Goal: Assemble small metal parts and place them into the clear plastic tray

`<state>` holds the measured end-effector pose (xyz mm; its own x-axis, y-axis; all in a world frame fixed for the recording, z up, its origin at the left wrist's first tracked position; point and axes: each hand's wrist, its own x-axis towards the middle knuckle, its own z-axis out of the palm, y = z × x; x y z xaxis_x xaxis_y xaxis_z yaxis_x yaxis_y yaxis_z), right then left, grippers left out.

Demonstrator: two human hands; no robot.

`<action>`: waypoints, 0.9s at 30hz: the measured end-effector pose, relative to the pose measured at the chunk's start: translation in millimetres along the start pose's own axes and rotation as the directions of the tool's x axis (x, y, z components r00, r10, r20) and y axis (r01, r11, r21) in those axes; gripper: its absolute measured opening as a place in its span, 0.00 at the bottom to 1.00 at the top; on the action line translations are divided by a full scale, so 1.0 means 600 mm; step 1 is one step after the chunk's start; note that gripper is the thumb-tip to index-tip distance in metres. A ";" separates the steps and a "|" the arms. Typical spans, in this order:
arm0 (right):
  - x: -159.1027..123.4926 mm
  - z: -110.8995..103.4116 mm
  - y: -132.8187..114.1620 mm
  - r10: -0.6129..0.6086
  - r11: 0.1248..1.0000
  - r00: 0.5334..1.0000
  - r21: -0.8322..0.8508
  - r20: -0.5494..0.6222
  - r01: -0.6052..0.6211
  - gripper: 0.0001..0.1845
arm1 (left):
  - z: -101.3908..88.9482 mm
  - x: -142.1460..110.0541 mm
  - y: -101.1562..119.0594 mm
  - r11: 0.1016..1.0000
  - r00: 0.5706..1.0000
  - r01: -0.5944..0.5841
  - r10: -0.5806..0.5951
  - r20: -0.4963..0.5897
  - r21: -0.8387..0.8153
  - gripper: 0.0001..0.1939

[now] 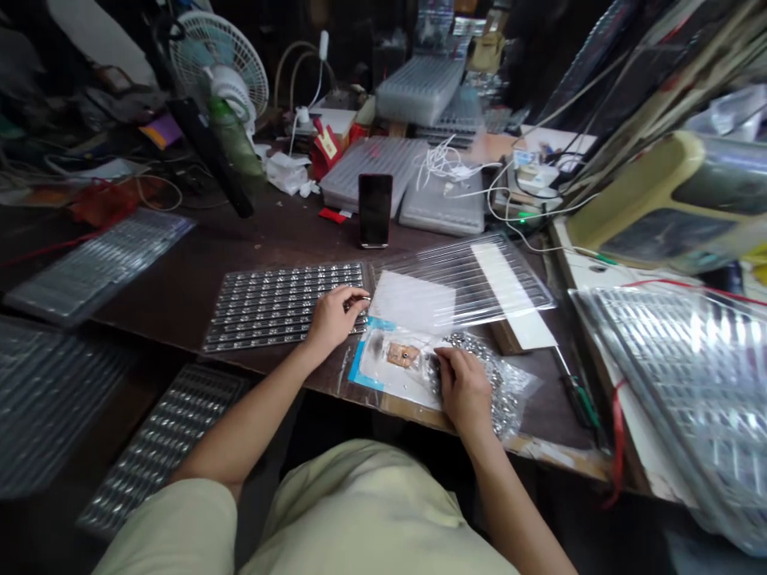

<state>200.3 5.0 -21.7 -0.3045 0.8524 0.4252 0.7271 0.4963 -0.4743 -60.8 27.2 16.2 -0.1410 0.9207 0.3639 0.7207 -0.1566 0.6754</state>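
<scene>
My left hand (334, 321) is over the right end of a clear ribbed tray (281, 307) filled with rows of small shiny metal parts. Its thumb and fingertips are pinched together; anything between them is too small to make out. My right hand (466, 391) rests by a clear plastic bag of loose small metal parts (500, 375), fingers bent together, their contents hidden. Between the hands lies a white pad with blue tape edges (367, 369). On it sits a small copper-coloured block (401, 356) with a tiny round metal part on top.
A phone (375, 209) stands upright behind the filled tray. Clear ribbed trays (443, 263) lie on the table, with a white strip (500, 279) across one. A green-handled screwdriver (584, 399) is at right. Further back are a fan (221, 68), stacked trays (371, 172) and white cables (447, 164).
</scene>
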 end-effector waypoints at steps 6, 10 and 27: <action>-0.001 -0.001 0.000 0.016 0.999 1.000 0.030 -0.002 -0.016 0.10 | 0.002 0.012 -0.005 0.991 0.987 -0.096 0.082 0.141 0.090 0.04; -0.002 -0.002 0.000 0.019 0.999 1.000 0.036 0.001 -0.019 0.10 | 0.000 0.006 -0.009 0.978 0.980 -0.130 0.102 0.168 0.161 0.04; 0.001 -0.116 0.018 0.131 0.961 0.983 -0.229 -0.125 -0.157 0.11 | -0.012 -0.006 -0.030 0.918 0.961 -0.209 0.128 0.247 0.336 0.14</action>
<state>250.8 -0.6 27.4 -0.1273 0.8828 0.4521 0.8871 0.3053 -0.3462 -78.3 23.9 7.5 0.1246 0.9525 0.2779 0.9195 -0.2161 0.3283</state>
